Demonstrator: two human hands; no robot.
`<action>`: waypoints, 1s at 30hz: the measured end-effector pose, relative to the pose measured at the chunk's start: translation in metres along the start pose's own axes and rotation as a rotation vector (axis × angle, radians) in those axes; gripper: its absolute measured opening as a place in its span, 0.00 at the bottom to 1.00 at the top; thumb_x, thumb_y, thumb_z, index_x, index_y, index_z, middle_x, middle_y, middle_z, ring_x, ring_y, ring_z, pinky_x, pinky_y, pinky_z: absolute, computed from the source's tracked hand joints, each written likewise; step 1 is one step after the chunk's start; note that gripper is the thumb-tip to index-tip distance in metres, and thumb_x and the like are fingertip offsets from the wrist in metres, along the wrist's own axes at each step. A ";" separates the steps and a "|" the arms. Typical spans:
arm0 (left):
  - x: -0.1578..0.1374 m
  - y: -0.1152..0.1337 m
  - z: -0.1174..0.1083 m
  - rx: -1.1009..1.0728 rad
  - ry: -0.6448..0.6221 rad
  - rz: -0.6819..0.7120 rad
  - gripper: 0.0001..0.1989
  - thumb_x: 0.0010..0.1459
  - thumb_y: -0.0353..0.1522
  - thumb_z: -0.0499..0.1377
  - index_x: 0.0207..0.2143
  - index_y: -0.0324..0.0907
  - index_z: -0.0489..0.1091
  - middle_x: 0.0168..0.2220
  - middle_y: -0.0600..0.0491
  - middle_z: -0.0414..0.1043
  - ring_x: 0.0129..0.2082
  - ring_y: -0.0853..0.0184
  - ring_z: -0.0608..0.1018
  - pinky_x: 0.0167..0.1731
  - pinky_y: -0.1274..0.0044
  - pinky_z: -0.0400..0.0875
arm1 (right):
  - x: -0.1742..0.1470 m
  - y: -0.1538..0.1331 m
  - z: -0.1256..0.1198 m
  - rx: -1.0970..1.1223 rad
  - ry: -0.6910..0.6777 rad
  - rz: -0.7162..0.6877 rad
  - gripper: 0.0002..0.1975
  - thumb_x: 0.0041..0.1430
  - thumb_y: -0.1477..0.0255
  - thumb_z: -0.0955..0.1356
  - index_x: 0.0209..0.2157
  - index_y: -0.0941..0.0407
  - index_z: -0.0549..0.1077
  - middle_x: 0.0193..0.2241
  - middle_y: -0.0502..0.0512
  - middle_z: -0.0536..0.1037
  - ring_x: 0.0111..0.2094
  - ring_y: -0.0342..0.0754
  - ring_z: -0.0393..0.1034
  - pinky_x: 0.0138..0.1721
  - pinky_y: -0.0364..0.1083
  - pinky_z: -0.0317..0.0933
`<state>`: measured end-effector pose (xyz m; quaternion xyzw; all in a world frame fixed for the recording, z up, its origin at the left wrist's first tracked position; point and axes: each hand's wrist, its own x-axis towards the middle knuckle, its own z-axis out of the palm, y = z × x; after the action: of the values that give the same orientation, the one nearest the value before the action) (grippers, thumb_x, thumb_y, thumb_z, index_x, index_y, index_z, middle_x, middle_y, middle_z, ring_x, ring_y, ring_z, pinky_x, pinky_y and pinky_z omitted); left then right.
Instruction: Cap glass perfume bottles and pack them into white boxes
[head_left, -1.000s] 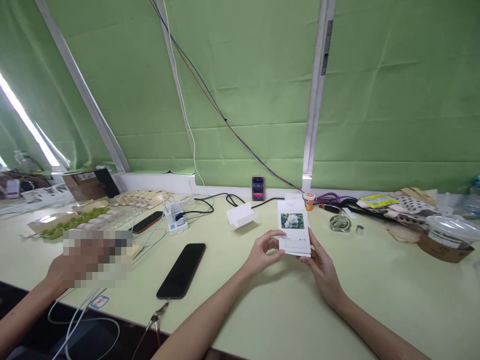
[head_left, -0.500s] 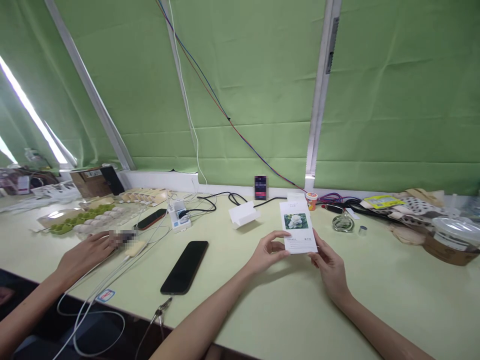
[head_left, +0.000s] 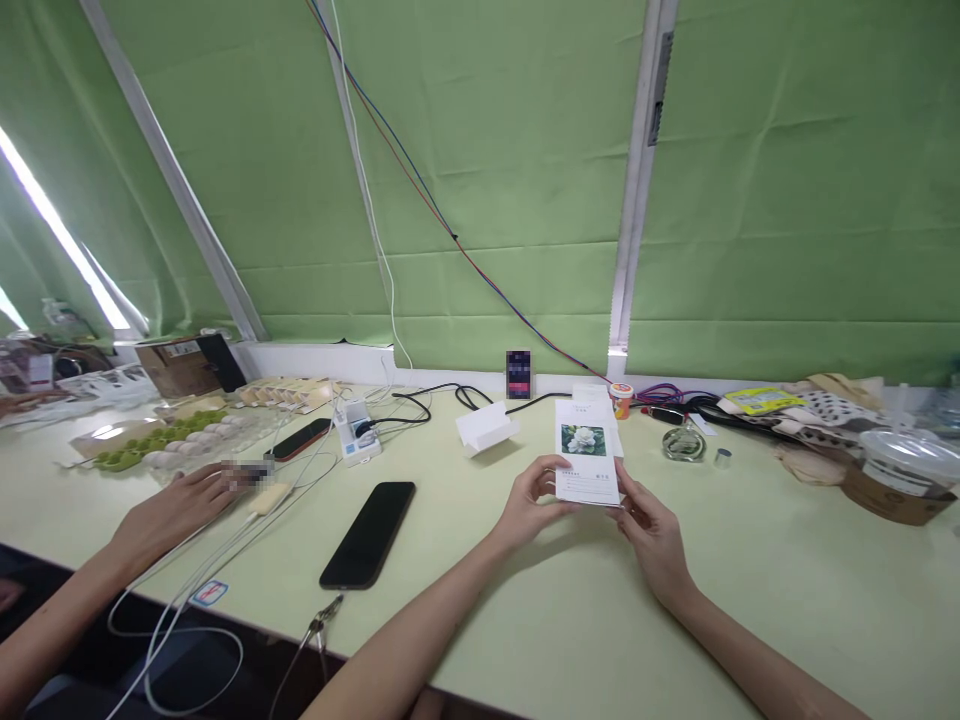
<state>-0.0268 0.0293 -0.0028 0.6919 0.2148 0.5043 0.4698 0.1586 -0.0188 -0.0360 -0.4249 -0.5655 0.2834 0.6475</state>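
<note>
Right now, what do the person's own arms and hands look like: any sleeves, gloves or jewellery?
Both forearms are bare up to the picture's lower edge, with no sleeves showing. The left hand and right hand wear no gloves; no rings, watch or bands show on the fingers or wrists.

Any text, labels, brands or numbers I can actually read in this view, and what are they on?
None can be read.
White folded card with a flower photo, held by left hand and right hand: lines of print, too small to read.
Small dark screen at the wall: blurred.
Small red-and-white sticker at the table edge: too small.
Yellow packet: print illegible.
</note>
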 end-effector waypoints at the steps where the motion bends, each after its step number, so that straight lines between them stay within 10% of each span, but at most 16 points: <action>1: 0.000 0.000 0.000 0.000 0.000 0.002 0.23 0.44 0.34 0.70 0.43 0.44 0.67 0.46 0.49 0.69 0.44 0.61 0.75 0.41 0.73 0.70 | 0.000 0.000 0.000 0.000 0.001 -0.001 0.27 0.54 0.69 0.68 0.57 0.48 0.67 0.32 0.49 0.70 0.24 0.43 0.56 0.24 0.43 0.59; 8: -0.001 0.002 0.004 -0.048 -0.005 0.004 0.23 0.47 0.32 0.68 0.46 0.45 0.66 0.48 0.49 0.68 0.44 0.62 0.75 0.42 0.74 0.70 | -0.001 -0.008 0.005 0.152 -0.069 0.093 0.29 0.55 0.65 0.70 0.58 0.48 0.60 0.43 0.52 0.70 0.23 0.40 0.62 0.21 0.42 0.59; 16: -0.001 0.004 0.005 -0.072 0.013 -0.036 0.23 0.48 0.35 0.68 0.46 0.45 0.65 0.50 0.48 0.66 0.45 0.61 0.75 0.40 0.74 0.73 | -0.002 -0.013 0.005 0.096 0.012 0.047 0.11 0.54 0.62 0.70 0.31 0.53 0.66 0.45 0.54 0.62 0.26 0.41 0.65 0.17 0.40 0.60; 30: -0.001 0.002 0.006 -0.104 0.039 -0.097 0.25 0.46 0.35 0.69 0.45 0.45 0.63 0.50 0.47 0.68 0.44 0.59 0.77 0.40 0.73 0.75 | 0.001 -0.014 0.002 -0.009 0.074 -0.037 0.06 0.54 0.65 0.71 0.28 0.53 0.74 0.37 0.52 0.63 0.34 0.46 0.61 0.23 0.41 0.62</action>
<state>-0.0222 0.0247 -0.0017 0.6455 0.2305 0.5048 0.5248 0.1551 -0.0240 -0.0237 -0.4276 -0.5501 0.2528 0.6713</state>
